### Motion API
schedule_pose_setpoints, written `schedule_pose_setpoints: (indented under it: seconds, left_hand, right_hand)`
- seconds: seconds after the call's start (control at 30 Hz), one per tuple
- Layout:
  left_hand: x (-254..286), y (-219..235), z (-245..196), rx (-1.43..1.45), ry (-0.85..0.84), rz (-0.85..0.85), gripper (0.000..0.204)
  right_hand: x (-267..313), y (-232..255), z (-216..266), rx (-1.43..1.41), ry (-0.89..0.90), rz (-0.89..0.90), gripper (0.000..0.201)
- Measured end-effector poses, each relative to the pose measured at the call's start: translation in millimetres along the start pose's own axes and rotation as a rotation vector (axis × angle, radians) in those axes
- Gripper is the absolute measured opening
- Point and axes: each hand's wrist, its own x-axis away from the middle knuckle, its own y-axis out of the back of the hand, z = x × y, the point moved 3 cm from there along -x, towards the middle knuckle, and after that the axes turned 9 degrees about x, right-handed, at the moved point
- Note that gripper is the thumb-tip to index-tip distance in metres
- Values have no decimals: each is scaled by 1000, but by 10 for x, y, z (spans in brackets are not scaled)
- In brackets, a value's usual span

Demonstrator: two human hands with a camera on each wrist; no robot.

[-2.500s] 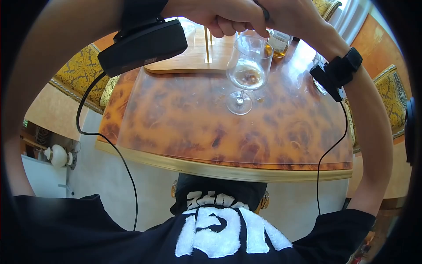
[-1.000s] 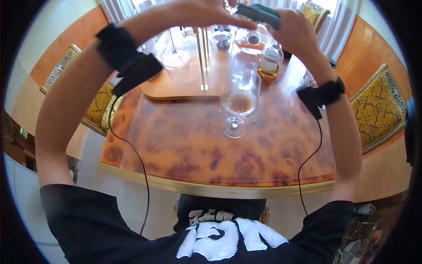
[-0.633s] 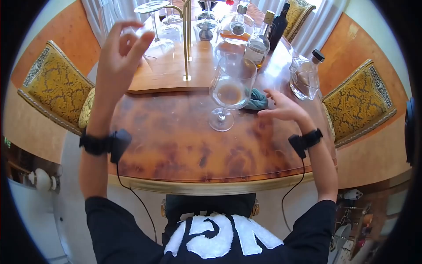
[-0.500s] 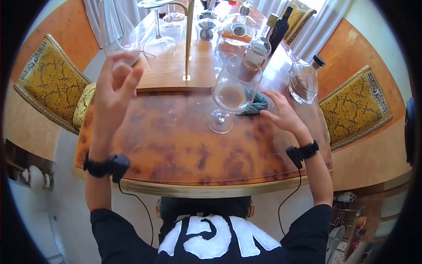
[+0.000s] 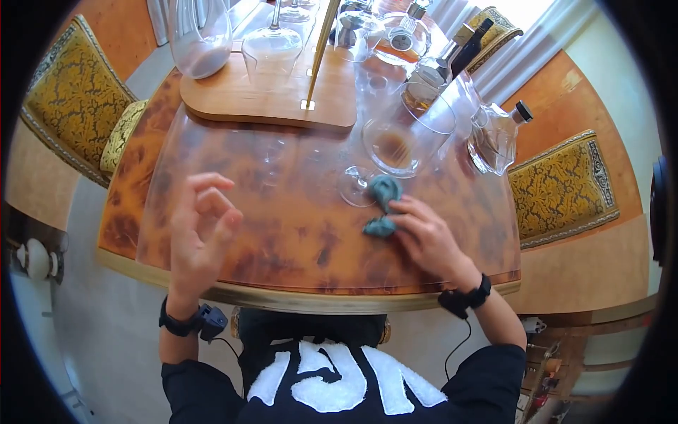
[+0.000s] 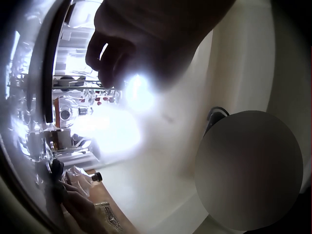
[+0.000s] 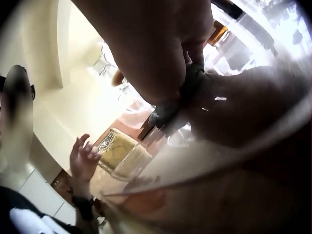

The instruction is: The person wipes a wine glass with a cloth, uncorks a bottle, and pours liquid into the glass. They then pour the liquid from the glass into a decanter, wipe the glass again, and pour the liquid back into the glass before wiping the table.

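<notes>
My right hand (image 5: pixel 431 237) holds a bunched teal cloth (image 5: pixel 386 192) low over the table, its fingers bent onto it. In the right wrist view, the dark cloth (image 7: pixel 192 80) shows between the thumb and fingers. Part of the cloth overlaps the foot of a large stemmed wine glass (image 5: pixel 392 148), which stands upright with a brownish patch seen through its bowl. My left hand (image 5: pixel 198 237) hovers over the table's left part, fingers loosely bent and holding nothing.
A wooden stand (image 5: pixel 268 106) with a brass rod (image 5: pixel 320 60) bears several glasses at the back left. A stoppered decanter (image 5: pixel 492 138) stands at the right, with bottles and a round decanter (image 5: pixel 402 42) behind. The table (image 5: pixel 304 247) has a gold edge; patterned chairs (image 5: pixel 568 187) flank it.
My hands, earlier together high up with the cloth, have parted. The cloth came down beside the glass, and my right hand has drawn it nearer the front. My left hand has lowered.
</notes>
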Motion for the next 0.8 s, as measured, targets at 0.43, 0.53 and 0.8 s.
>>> schedule_pose_setpoints:
  seconds: [0.43, 0.53, 0.8]
  left_hand:
    - [42, -586, 161, -707, -160, 457, 75]
    - [52, -679, 318, -946, -297, 542, 60]
    - [-732, -947, 994, -1044, -422, 468, 44]
  right_hand:
    - [-622, -253, 894, -286, 88, -7, 34]
    - [-434, 47, 590, -144, 148, -77, 27]
    - [-415, 18, -376, -223, -341, -179, 26]
